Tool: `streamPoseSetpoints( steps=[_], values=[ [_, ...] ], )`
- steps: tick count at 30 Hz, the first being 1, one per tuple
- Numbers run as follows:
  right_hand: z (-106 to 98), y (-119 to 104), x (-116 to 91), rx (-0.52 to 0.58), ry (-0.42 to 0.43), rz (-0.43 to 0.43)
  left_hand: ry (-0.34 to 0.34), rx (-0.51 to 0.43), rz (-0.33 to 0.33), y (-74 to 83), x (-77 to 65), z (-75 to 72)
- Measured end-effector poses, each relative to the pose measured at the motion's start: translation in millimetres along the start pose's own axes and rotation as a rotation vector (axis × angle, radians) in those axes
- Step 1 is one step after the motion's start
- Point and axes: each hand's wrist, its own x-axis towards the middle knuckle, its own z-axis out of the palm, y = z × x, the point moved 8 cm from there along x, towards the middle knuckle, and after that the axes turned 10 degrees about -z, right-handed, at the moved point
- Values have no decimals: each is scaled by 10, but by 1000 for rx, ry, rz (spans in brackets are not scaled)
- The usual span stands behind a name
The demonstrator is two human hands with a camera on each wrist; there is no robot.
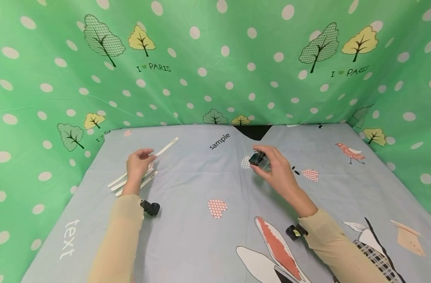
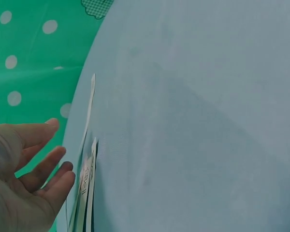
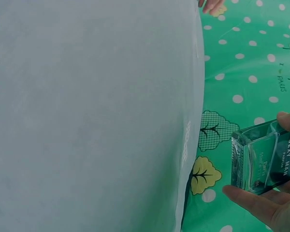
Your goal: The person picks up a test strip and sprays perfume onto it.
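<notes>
In the head view my right hand (image 1: 280,169) grips a perfume bottle (image 1: 260,160) between thumb and fingers, above the right half of the table. The right wrist view shows the bottle (image 3: 263,157) as clear and dark green glass with white lettering, tilted on its side. On the left, my left hand (image 2: 34,179) is over several white scent test strips (image 2: 85,186), its thumb and fingers apart with nothing between them. One strip (image 1: 167,146) lies away from the others, reaching past the fingertips. The hand partly hides the strips in the head view.
A grey-blue printed cloth (image 1: 187,188) covers the table. Behind it hangs a green curtain (image 1: 187,90) with white dots and trees. A small black camera (image 1: 151,208) is strapped to the left wrist, another (image 1: 296,232) to the right.
</notes>
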Motion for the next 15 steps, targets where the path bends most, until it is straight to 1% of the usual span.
streamPoseSetpoints(
  steps=[3, 8, 15],
  values=[
    [-3, -3, 4, 2, -6, 2, -8, 9, -9, -22, 39, 30],
    [8, -1, 3, 1, -14, 5, -24, 26, -43, -63, 84, 55],
    [13, 6, 3, -3, -9, -1, 3, 64, -40, -32, 98, 61]
  ],
)
